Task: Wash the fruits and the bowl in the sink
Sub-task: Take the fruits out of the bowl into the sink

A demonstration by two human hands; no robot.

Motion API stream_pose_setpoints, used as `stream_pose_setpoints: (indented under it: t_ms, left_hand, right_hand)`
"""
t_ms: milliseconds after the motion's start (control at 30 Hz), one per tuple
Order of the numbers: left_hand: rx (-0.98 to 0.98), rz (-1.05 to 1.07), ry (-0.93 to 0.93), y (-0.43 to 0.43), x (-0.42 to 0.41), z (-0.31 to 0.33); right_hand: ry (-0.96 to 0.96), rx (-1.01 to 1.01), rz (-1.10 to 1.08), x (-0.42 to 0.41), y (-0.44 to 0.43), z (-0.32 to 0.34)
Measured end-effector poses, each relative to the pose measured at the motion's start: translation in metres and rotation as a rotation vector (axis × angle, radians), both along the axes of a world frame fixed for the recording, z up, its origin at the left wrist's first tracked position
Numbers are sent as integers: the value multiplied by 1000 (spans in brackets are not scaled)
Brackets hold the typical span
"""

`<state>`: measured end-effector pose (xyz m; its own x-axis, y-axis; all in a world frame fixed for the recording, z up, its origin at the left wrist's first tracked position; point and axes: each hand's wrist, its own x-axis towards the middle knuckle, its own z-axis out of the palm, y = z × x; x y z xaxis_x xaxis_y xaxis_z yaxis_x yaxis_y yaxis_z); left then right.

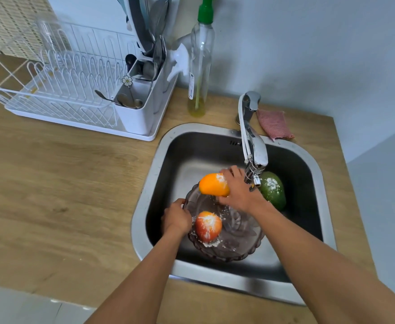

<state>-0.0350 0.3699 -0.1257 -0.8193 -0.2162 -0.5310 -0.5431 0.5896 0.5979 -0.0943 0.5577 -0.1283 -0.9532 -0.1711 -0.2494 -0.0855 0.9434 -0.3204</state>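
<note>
A dark glass bowl (238,249) with a scalloped rim sits inside the steel sink (159,160). My left hand (176,218) grips the bowl's left rim. A red apple (208,226) dusted with white powder lies in the bowl. My right hand (240,191) holds an orange fruit (212,184), also powdered, above the bowl's far edge and just left of the faucet's spout (256,181). A green mango (273,191) with white powder rests on the sink floor at the right, behind my right wrist.
The chrome faucet (252,136) reaches over the sink from the back. A pink cloth (274,125) lies behind it. A soap bottle (200,66) stands at the wall. A white dish rack (63,90) with a cutlery holder (140,99) takes up the wooden counter's left.
</note>
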Motion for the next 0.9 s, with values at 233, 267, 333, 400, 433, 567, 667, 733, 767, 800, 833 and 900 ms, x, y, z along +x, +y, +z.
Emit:
stream_pose_setpoints:
  t_ms: [233, 267, 333, 400, 433, 567, 667, 733, 767, 800, 833, 900]
  left_hand:
    - [14, -2, 2, -1, 0, 1]
    - [19, -1, 1, -1, 0, 1]
    - [34, -3, -2, -1, 0, 0]
    - [53, -16, -4, -1, -1, -2]
    - [60, -23, -6, -1, -2, -3]
    - [74, -31, -15, 0, -3, -6]
    - [77, -31, -10, 0, -3, -8]
    - [78, -30, -11, 0, -4, -8]
    - [72, -33, -11, 0, -4, -8]
    - [62, -40, -8, 0, -4, -8]
    - [51, -47, -5, -1, -4, -9]
    - [41, -54, -2, 0, -4, -8]
  right_hand:
    - [113, -83, -118, -21, 2, 4]
    - [114, -79, -129, -28, 2, -4]
    - [105, -30, -140, -39, 0, -17]
    - [119, 28, -124, -39, -13, 6]
    - [122, 28, -113, -41, -17, 9]
    - [58, 4, -88, -56, -26, 11]
    - [37, -9, -50, -64, -33, 6]
    - [11, -16, -49, -68, -35, 1]
    - [-3, -22, -54, -69, -37, -1]
    - [-16, -23, -54, -69, -38, -4]
    - [-25, -21, -53, -69, -40, -6]
    - [-39, -23, -64, -70, -40, -13]
